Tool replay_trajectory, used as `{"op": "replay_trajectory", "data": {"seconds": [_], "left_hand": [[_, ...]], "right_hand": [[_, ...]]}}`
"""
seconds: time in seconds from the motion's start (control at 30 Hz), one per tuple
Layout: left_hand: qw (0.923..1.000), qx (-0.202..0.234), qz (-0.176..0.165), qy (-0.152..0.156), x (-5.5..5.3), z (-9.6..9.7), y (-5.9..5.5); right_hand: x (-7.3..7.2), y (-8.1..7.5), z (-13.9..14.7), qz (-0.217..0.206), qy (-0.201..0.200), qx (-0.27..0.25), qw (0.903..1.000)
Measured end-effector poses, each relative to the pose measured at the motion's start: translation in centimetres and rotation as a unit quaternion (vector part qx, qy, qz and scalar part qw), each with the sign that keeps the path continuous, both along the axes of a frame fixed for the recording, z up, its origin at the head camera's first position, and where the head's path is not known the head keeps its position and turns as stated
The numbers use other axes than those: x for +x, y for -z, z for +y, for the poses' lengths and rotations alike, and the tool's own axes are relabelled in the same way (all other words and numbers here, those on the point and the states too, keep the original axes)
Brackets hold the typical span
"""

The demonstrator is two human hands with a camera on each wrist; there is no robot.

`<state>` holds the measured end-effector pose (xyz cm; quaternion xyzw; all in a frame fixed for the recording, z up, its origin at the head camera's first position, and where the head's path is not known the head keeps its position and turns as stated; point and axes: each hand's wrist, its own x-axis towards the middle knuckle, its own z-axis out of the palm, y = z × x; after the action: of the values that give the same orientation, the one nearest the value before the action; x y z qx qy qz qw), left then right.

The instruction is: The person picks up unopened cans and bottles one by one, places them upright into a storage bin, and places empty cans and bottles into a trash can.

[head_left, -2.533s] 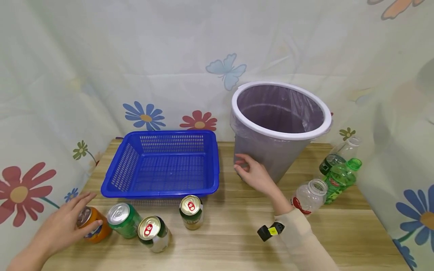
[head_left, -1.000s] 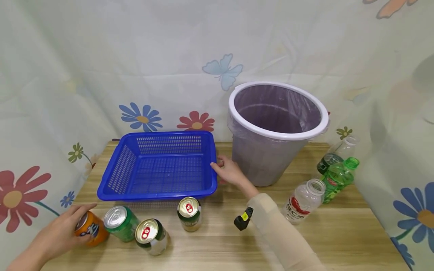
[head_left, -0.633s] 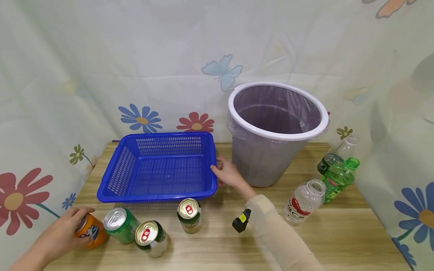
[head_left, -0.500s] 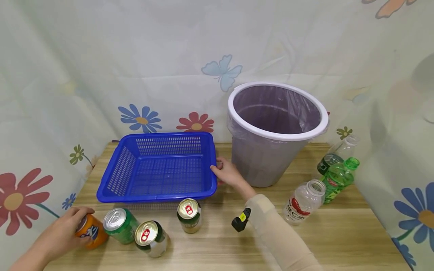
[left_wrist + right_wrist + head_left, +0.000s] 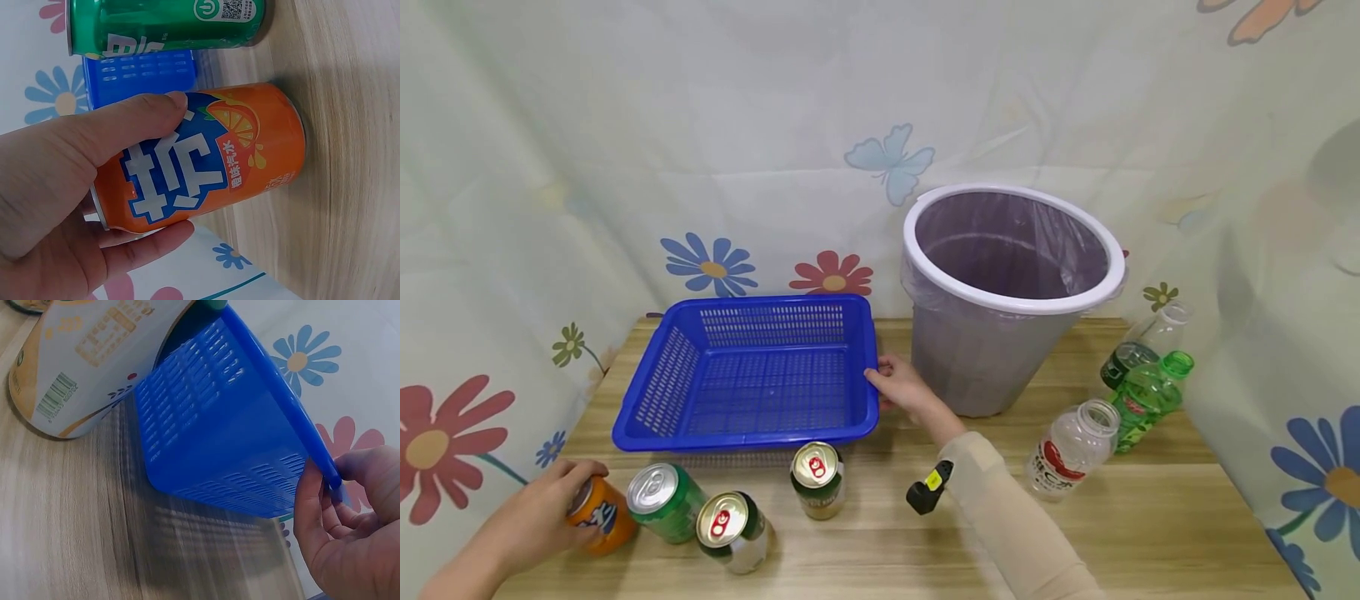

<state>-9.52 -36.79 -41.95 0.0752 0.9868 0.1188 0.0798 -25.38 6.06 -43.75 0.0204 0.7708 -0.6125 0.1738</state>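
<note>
In the left wrist view an orange soda can (image 5: 250, 144) stands with my left hand (image 5: 69, 181) around its upper part, thumb on one side and fingers on the other. The head view has this left hand (image 5: 535, 517) at the lower left. My right hand (image 5: 906, 387) pinches the right rim of a blue plastic basket (image 5: 775, 392). Seen from the right wrist, thumb and fingers of the right hand (image 5: 350, 531) meet over the rim of the basket (image 5: 231, 444). Beside the orange can is a green can (image 5: 666, 504); two gold-topped cans (image 5: 737, 533) stand farther right.
A grey lined trash bin (image 5: 970, 358) with a white rim stands right of the basket. Along the right side are a clear wide-mouthed bottle (image 5: 1071, 450), a green bottle (image 5: 1150, 400) and a clear dark-labelled bottle (image 5: 1157, 333). Floral curtains (image 5: 775, 108) border the wooden table (image 5: 880, 550).
My right hand has moved left from in front of the bin and taken hold of the basket's rim. The left hand has settled around the orange can. Over the last half second both stay nearly still.
</note>
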Motion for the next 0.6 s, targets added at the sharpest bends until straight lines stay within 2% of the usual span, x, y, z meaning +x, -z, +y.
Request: {"op": "replay_trajectory", "data": {"seconds": [0.23, 0.5, 0.6], "left_hand": [[0.9999, -0.004, -0.011, 0.004, -0.35, 0.04, -0.30], [0.9998, -0.001, 0.001, 0.019, -0.28, -0.05, -0.32], [0.9998, 0.004, -0.010, 0.019, -0.41, -0.21, -0.24]], "right_hand": [[-0.13, 0.42, -0.13, -0.020, 0.007, -0.024, 0.9995], [-0.25, 0.56, -0.29, -0.040, 0.009, -0.038, 0.9985], [-0.29, 0.49, -0.29, -0.053, 0.009, -0.055, 0.9970]]}}
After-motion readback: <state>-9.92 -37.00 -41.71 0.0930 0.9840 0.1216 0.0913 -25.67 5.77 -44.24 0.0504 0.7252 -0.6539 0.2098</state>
